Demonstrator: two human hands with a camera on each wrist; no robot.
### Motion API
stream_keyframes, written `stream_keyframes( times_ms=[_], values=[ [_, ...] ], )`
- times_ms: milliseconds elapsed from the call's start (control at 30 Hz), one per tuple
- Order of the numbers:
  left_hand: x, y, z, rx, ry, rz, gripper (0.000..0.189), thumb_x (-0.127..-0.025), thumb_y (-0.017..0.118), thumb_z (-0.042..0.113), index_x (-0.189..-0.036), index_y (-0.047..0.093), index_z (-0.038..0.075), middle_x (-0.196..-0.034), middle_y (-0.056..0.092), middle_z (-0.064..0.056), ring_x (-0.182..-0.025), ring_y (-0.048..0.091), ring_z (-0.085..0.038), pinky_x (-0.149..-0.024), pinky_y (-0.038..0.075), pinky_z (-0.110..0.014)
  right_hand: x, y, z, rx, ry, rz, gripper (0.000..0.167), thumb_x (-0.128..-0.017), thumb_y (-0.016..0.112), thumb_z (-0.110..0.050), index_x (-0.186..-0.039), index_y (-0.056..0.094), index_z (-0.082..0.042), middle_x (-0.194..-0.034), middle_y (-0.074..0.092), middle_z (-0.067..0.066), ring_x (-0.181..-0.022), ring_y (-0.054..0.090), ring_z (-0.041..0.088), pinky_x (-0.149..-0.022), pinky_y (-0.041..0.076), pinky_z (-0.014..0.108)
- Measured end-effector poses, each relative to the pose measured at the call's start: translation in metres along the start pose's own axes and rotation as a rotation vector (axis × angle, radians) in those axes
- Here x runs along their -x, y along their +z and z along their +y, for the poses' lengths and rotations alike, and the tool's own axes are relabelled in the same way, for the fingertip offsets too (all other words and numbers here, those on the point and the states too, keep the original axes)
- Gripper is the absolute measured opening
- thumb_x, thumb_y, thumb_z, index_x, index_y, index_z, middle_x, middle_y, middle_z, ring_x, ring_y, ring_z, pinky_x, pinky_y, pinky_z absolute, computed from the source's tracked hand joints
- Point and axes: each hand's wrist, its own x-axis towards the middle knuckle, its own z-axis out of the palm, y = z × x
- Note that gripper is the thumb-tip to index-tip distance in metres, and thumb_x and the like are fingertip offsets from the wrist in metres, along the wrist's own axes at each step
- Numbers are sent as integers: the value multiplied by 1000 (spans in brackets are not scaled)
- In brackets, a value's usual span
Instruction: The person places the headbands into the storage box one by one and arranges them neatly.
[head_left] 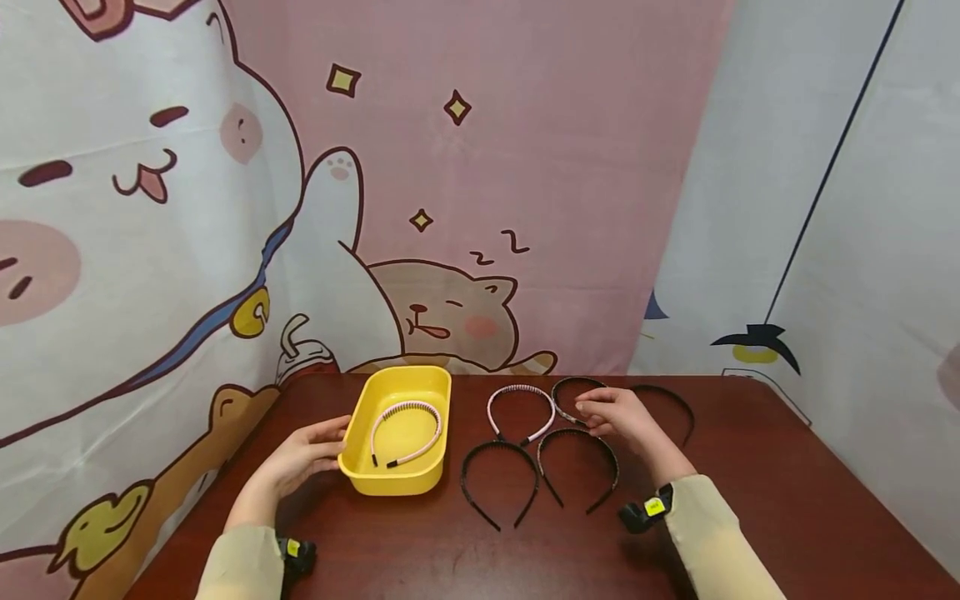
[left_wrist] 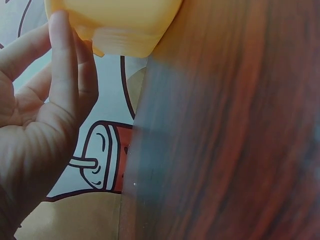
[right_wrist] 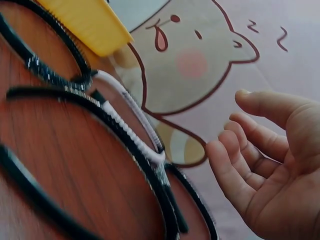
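Note:
At the left, my left hand [head_left: 303,457] touches the side of a yellow plastic bin [head_left: 393,486] with extended fingers. Its fingertips [left_wrist: 59,22] lie against the bin's wall in the left wrist view. Inside the bin rests a pale pink headband [head_left: 411,405] with dark teeth. My right hand [head_left: 615,414] hovers over the table's right half with loosely bent fingers and nothing between them. Closest to it are a dark headband [head_left: 570,431] and another dark headband [head_left: 577,379] behind, partly covered by the hand. A pink headband [head_left: 490,408] lies left of these.
A black headband [head_left: 498,443] lies in front of the pink one, near the bin. Farther right, behind my right wrist, is another black headband [head_left: 682,402]. The brown wooden table [head_left: 420,550] ends at a cartoon-printed cloth backdrop [head_left: 570,208].

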Motion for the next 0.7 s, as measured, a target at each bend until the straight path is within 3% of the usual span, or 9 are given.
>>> stream_keyframes(
  times_ms=[100, 333, 700],
  values=[
    [-2, 1, 1, 0, 7, -1, 63, -96, 60, 6, -149, 28, -4, -130, 49, -27, -97, 64, -23, -83, 55, -32, 4, -12, 7, 3, 21, 18, 32, -89, 70, -15, -112, 65, 7, -85, 66, 7, -69, 61, 17, -63, 58, 32],
    [-6, 0, 4, 2, 5, 10, 64, -95, 61, 6, -149, 29, -4, -128, 52, -22, -95, 65, -22, -83, 55, -33, 15, -33, 25, 33, 59, 23, 46, -90, 68, -16, -121, 56, 15, -91, 67, 15, -69, 62, 17, -63, 58, 32],
    [-1, -1, -2, 18, -4, 11, 63, -95, 59, 5, -149, 28, -4, -132, 48, -27, -98, 64, -24, -83, 55, -33, 22, -38, 50, 2, 108, 0, 43, -91, 68, -16, -120, 58, 14, -89, 66, 9, -69, 62, 16, -64, 58, 32]
  ],
)
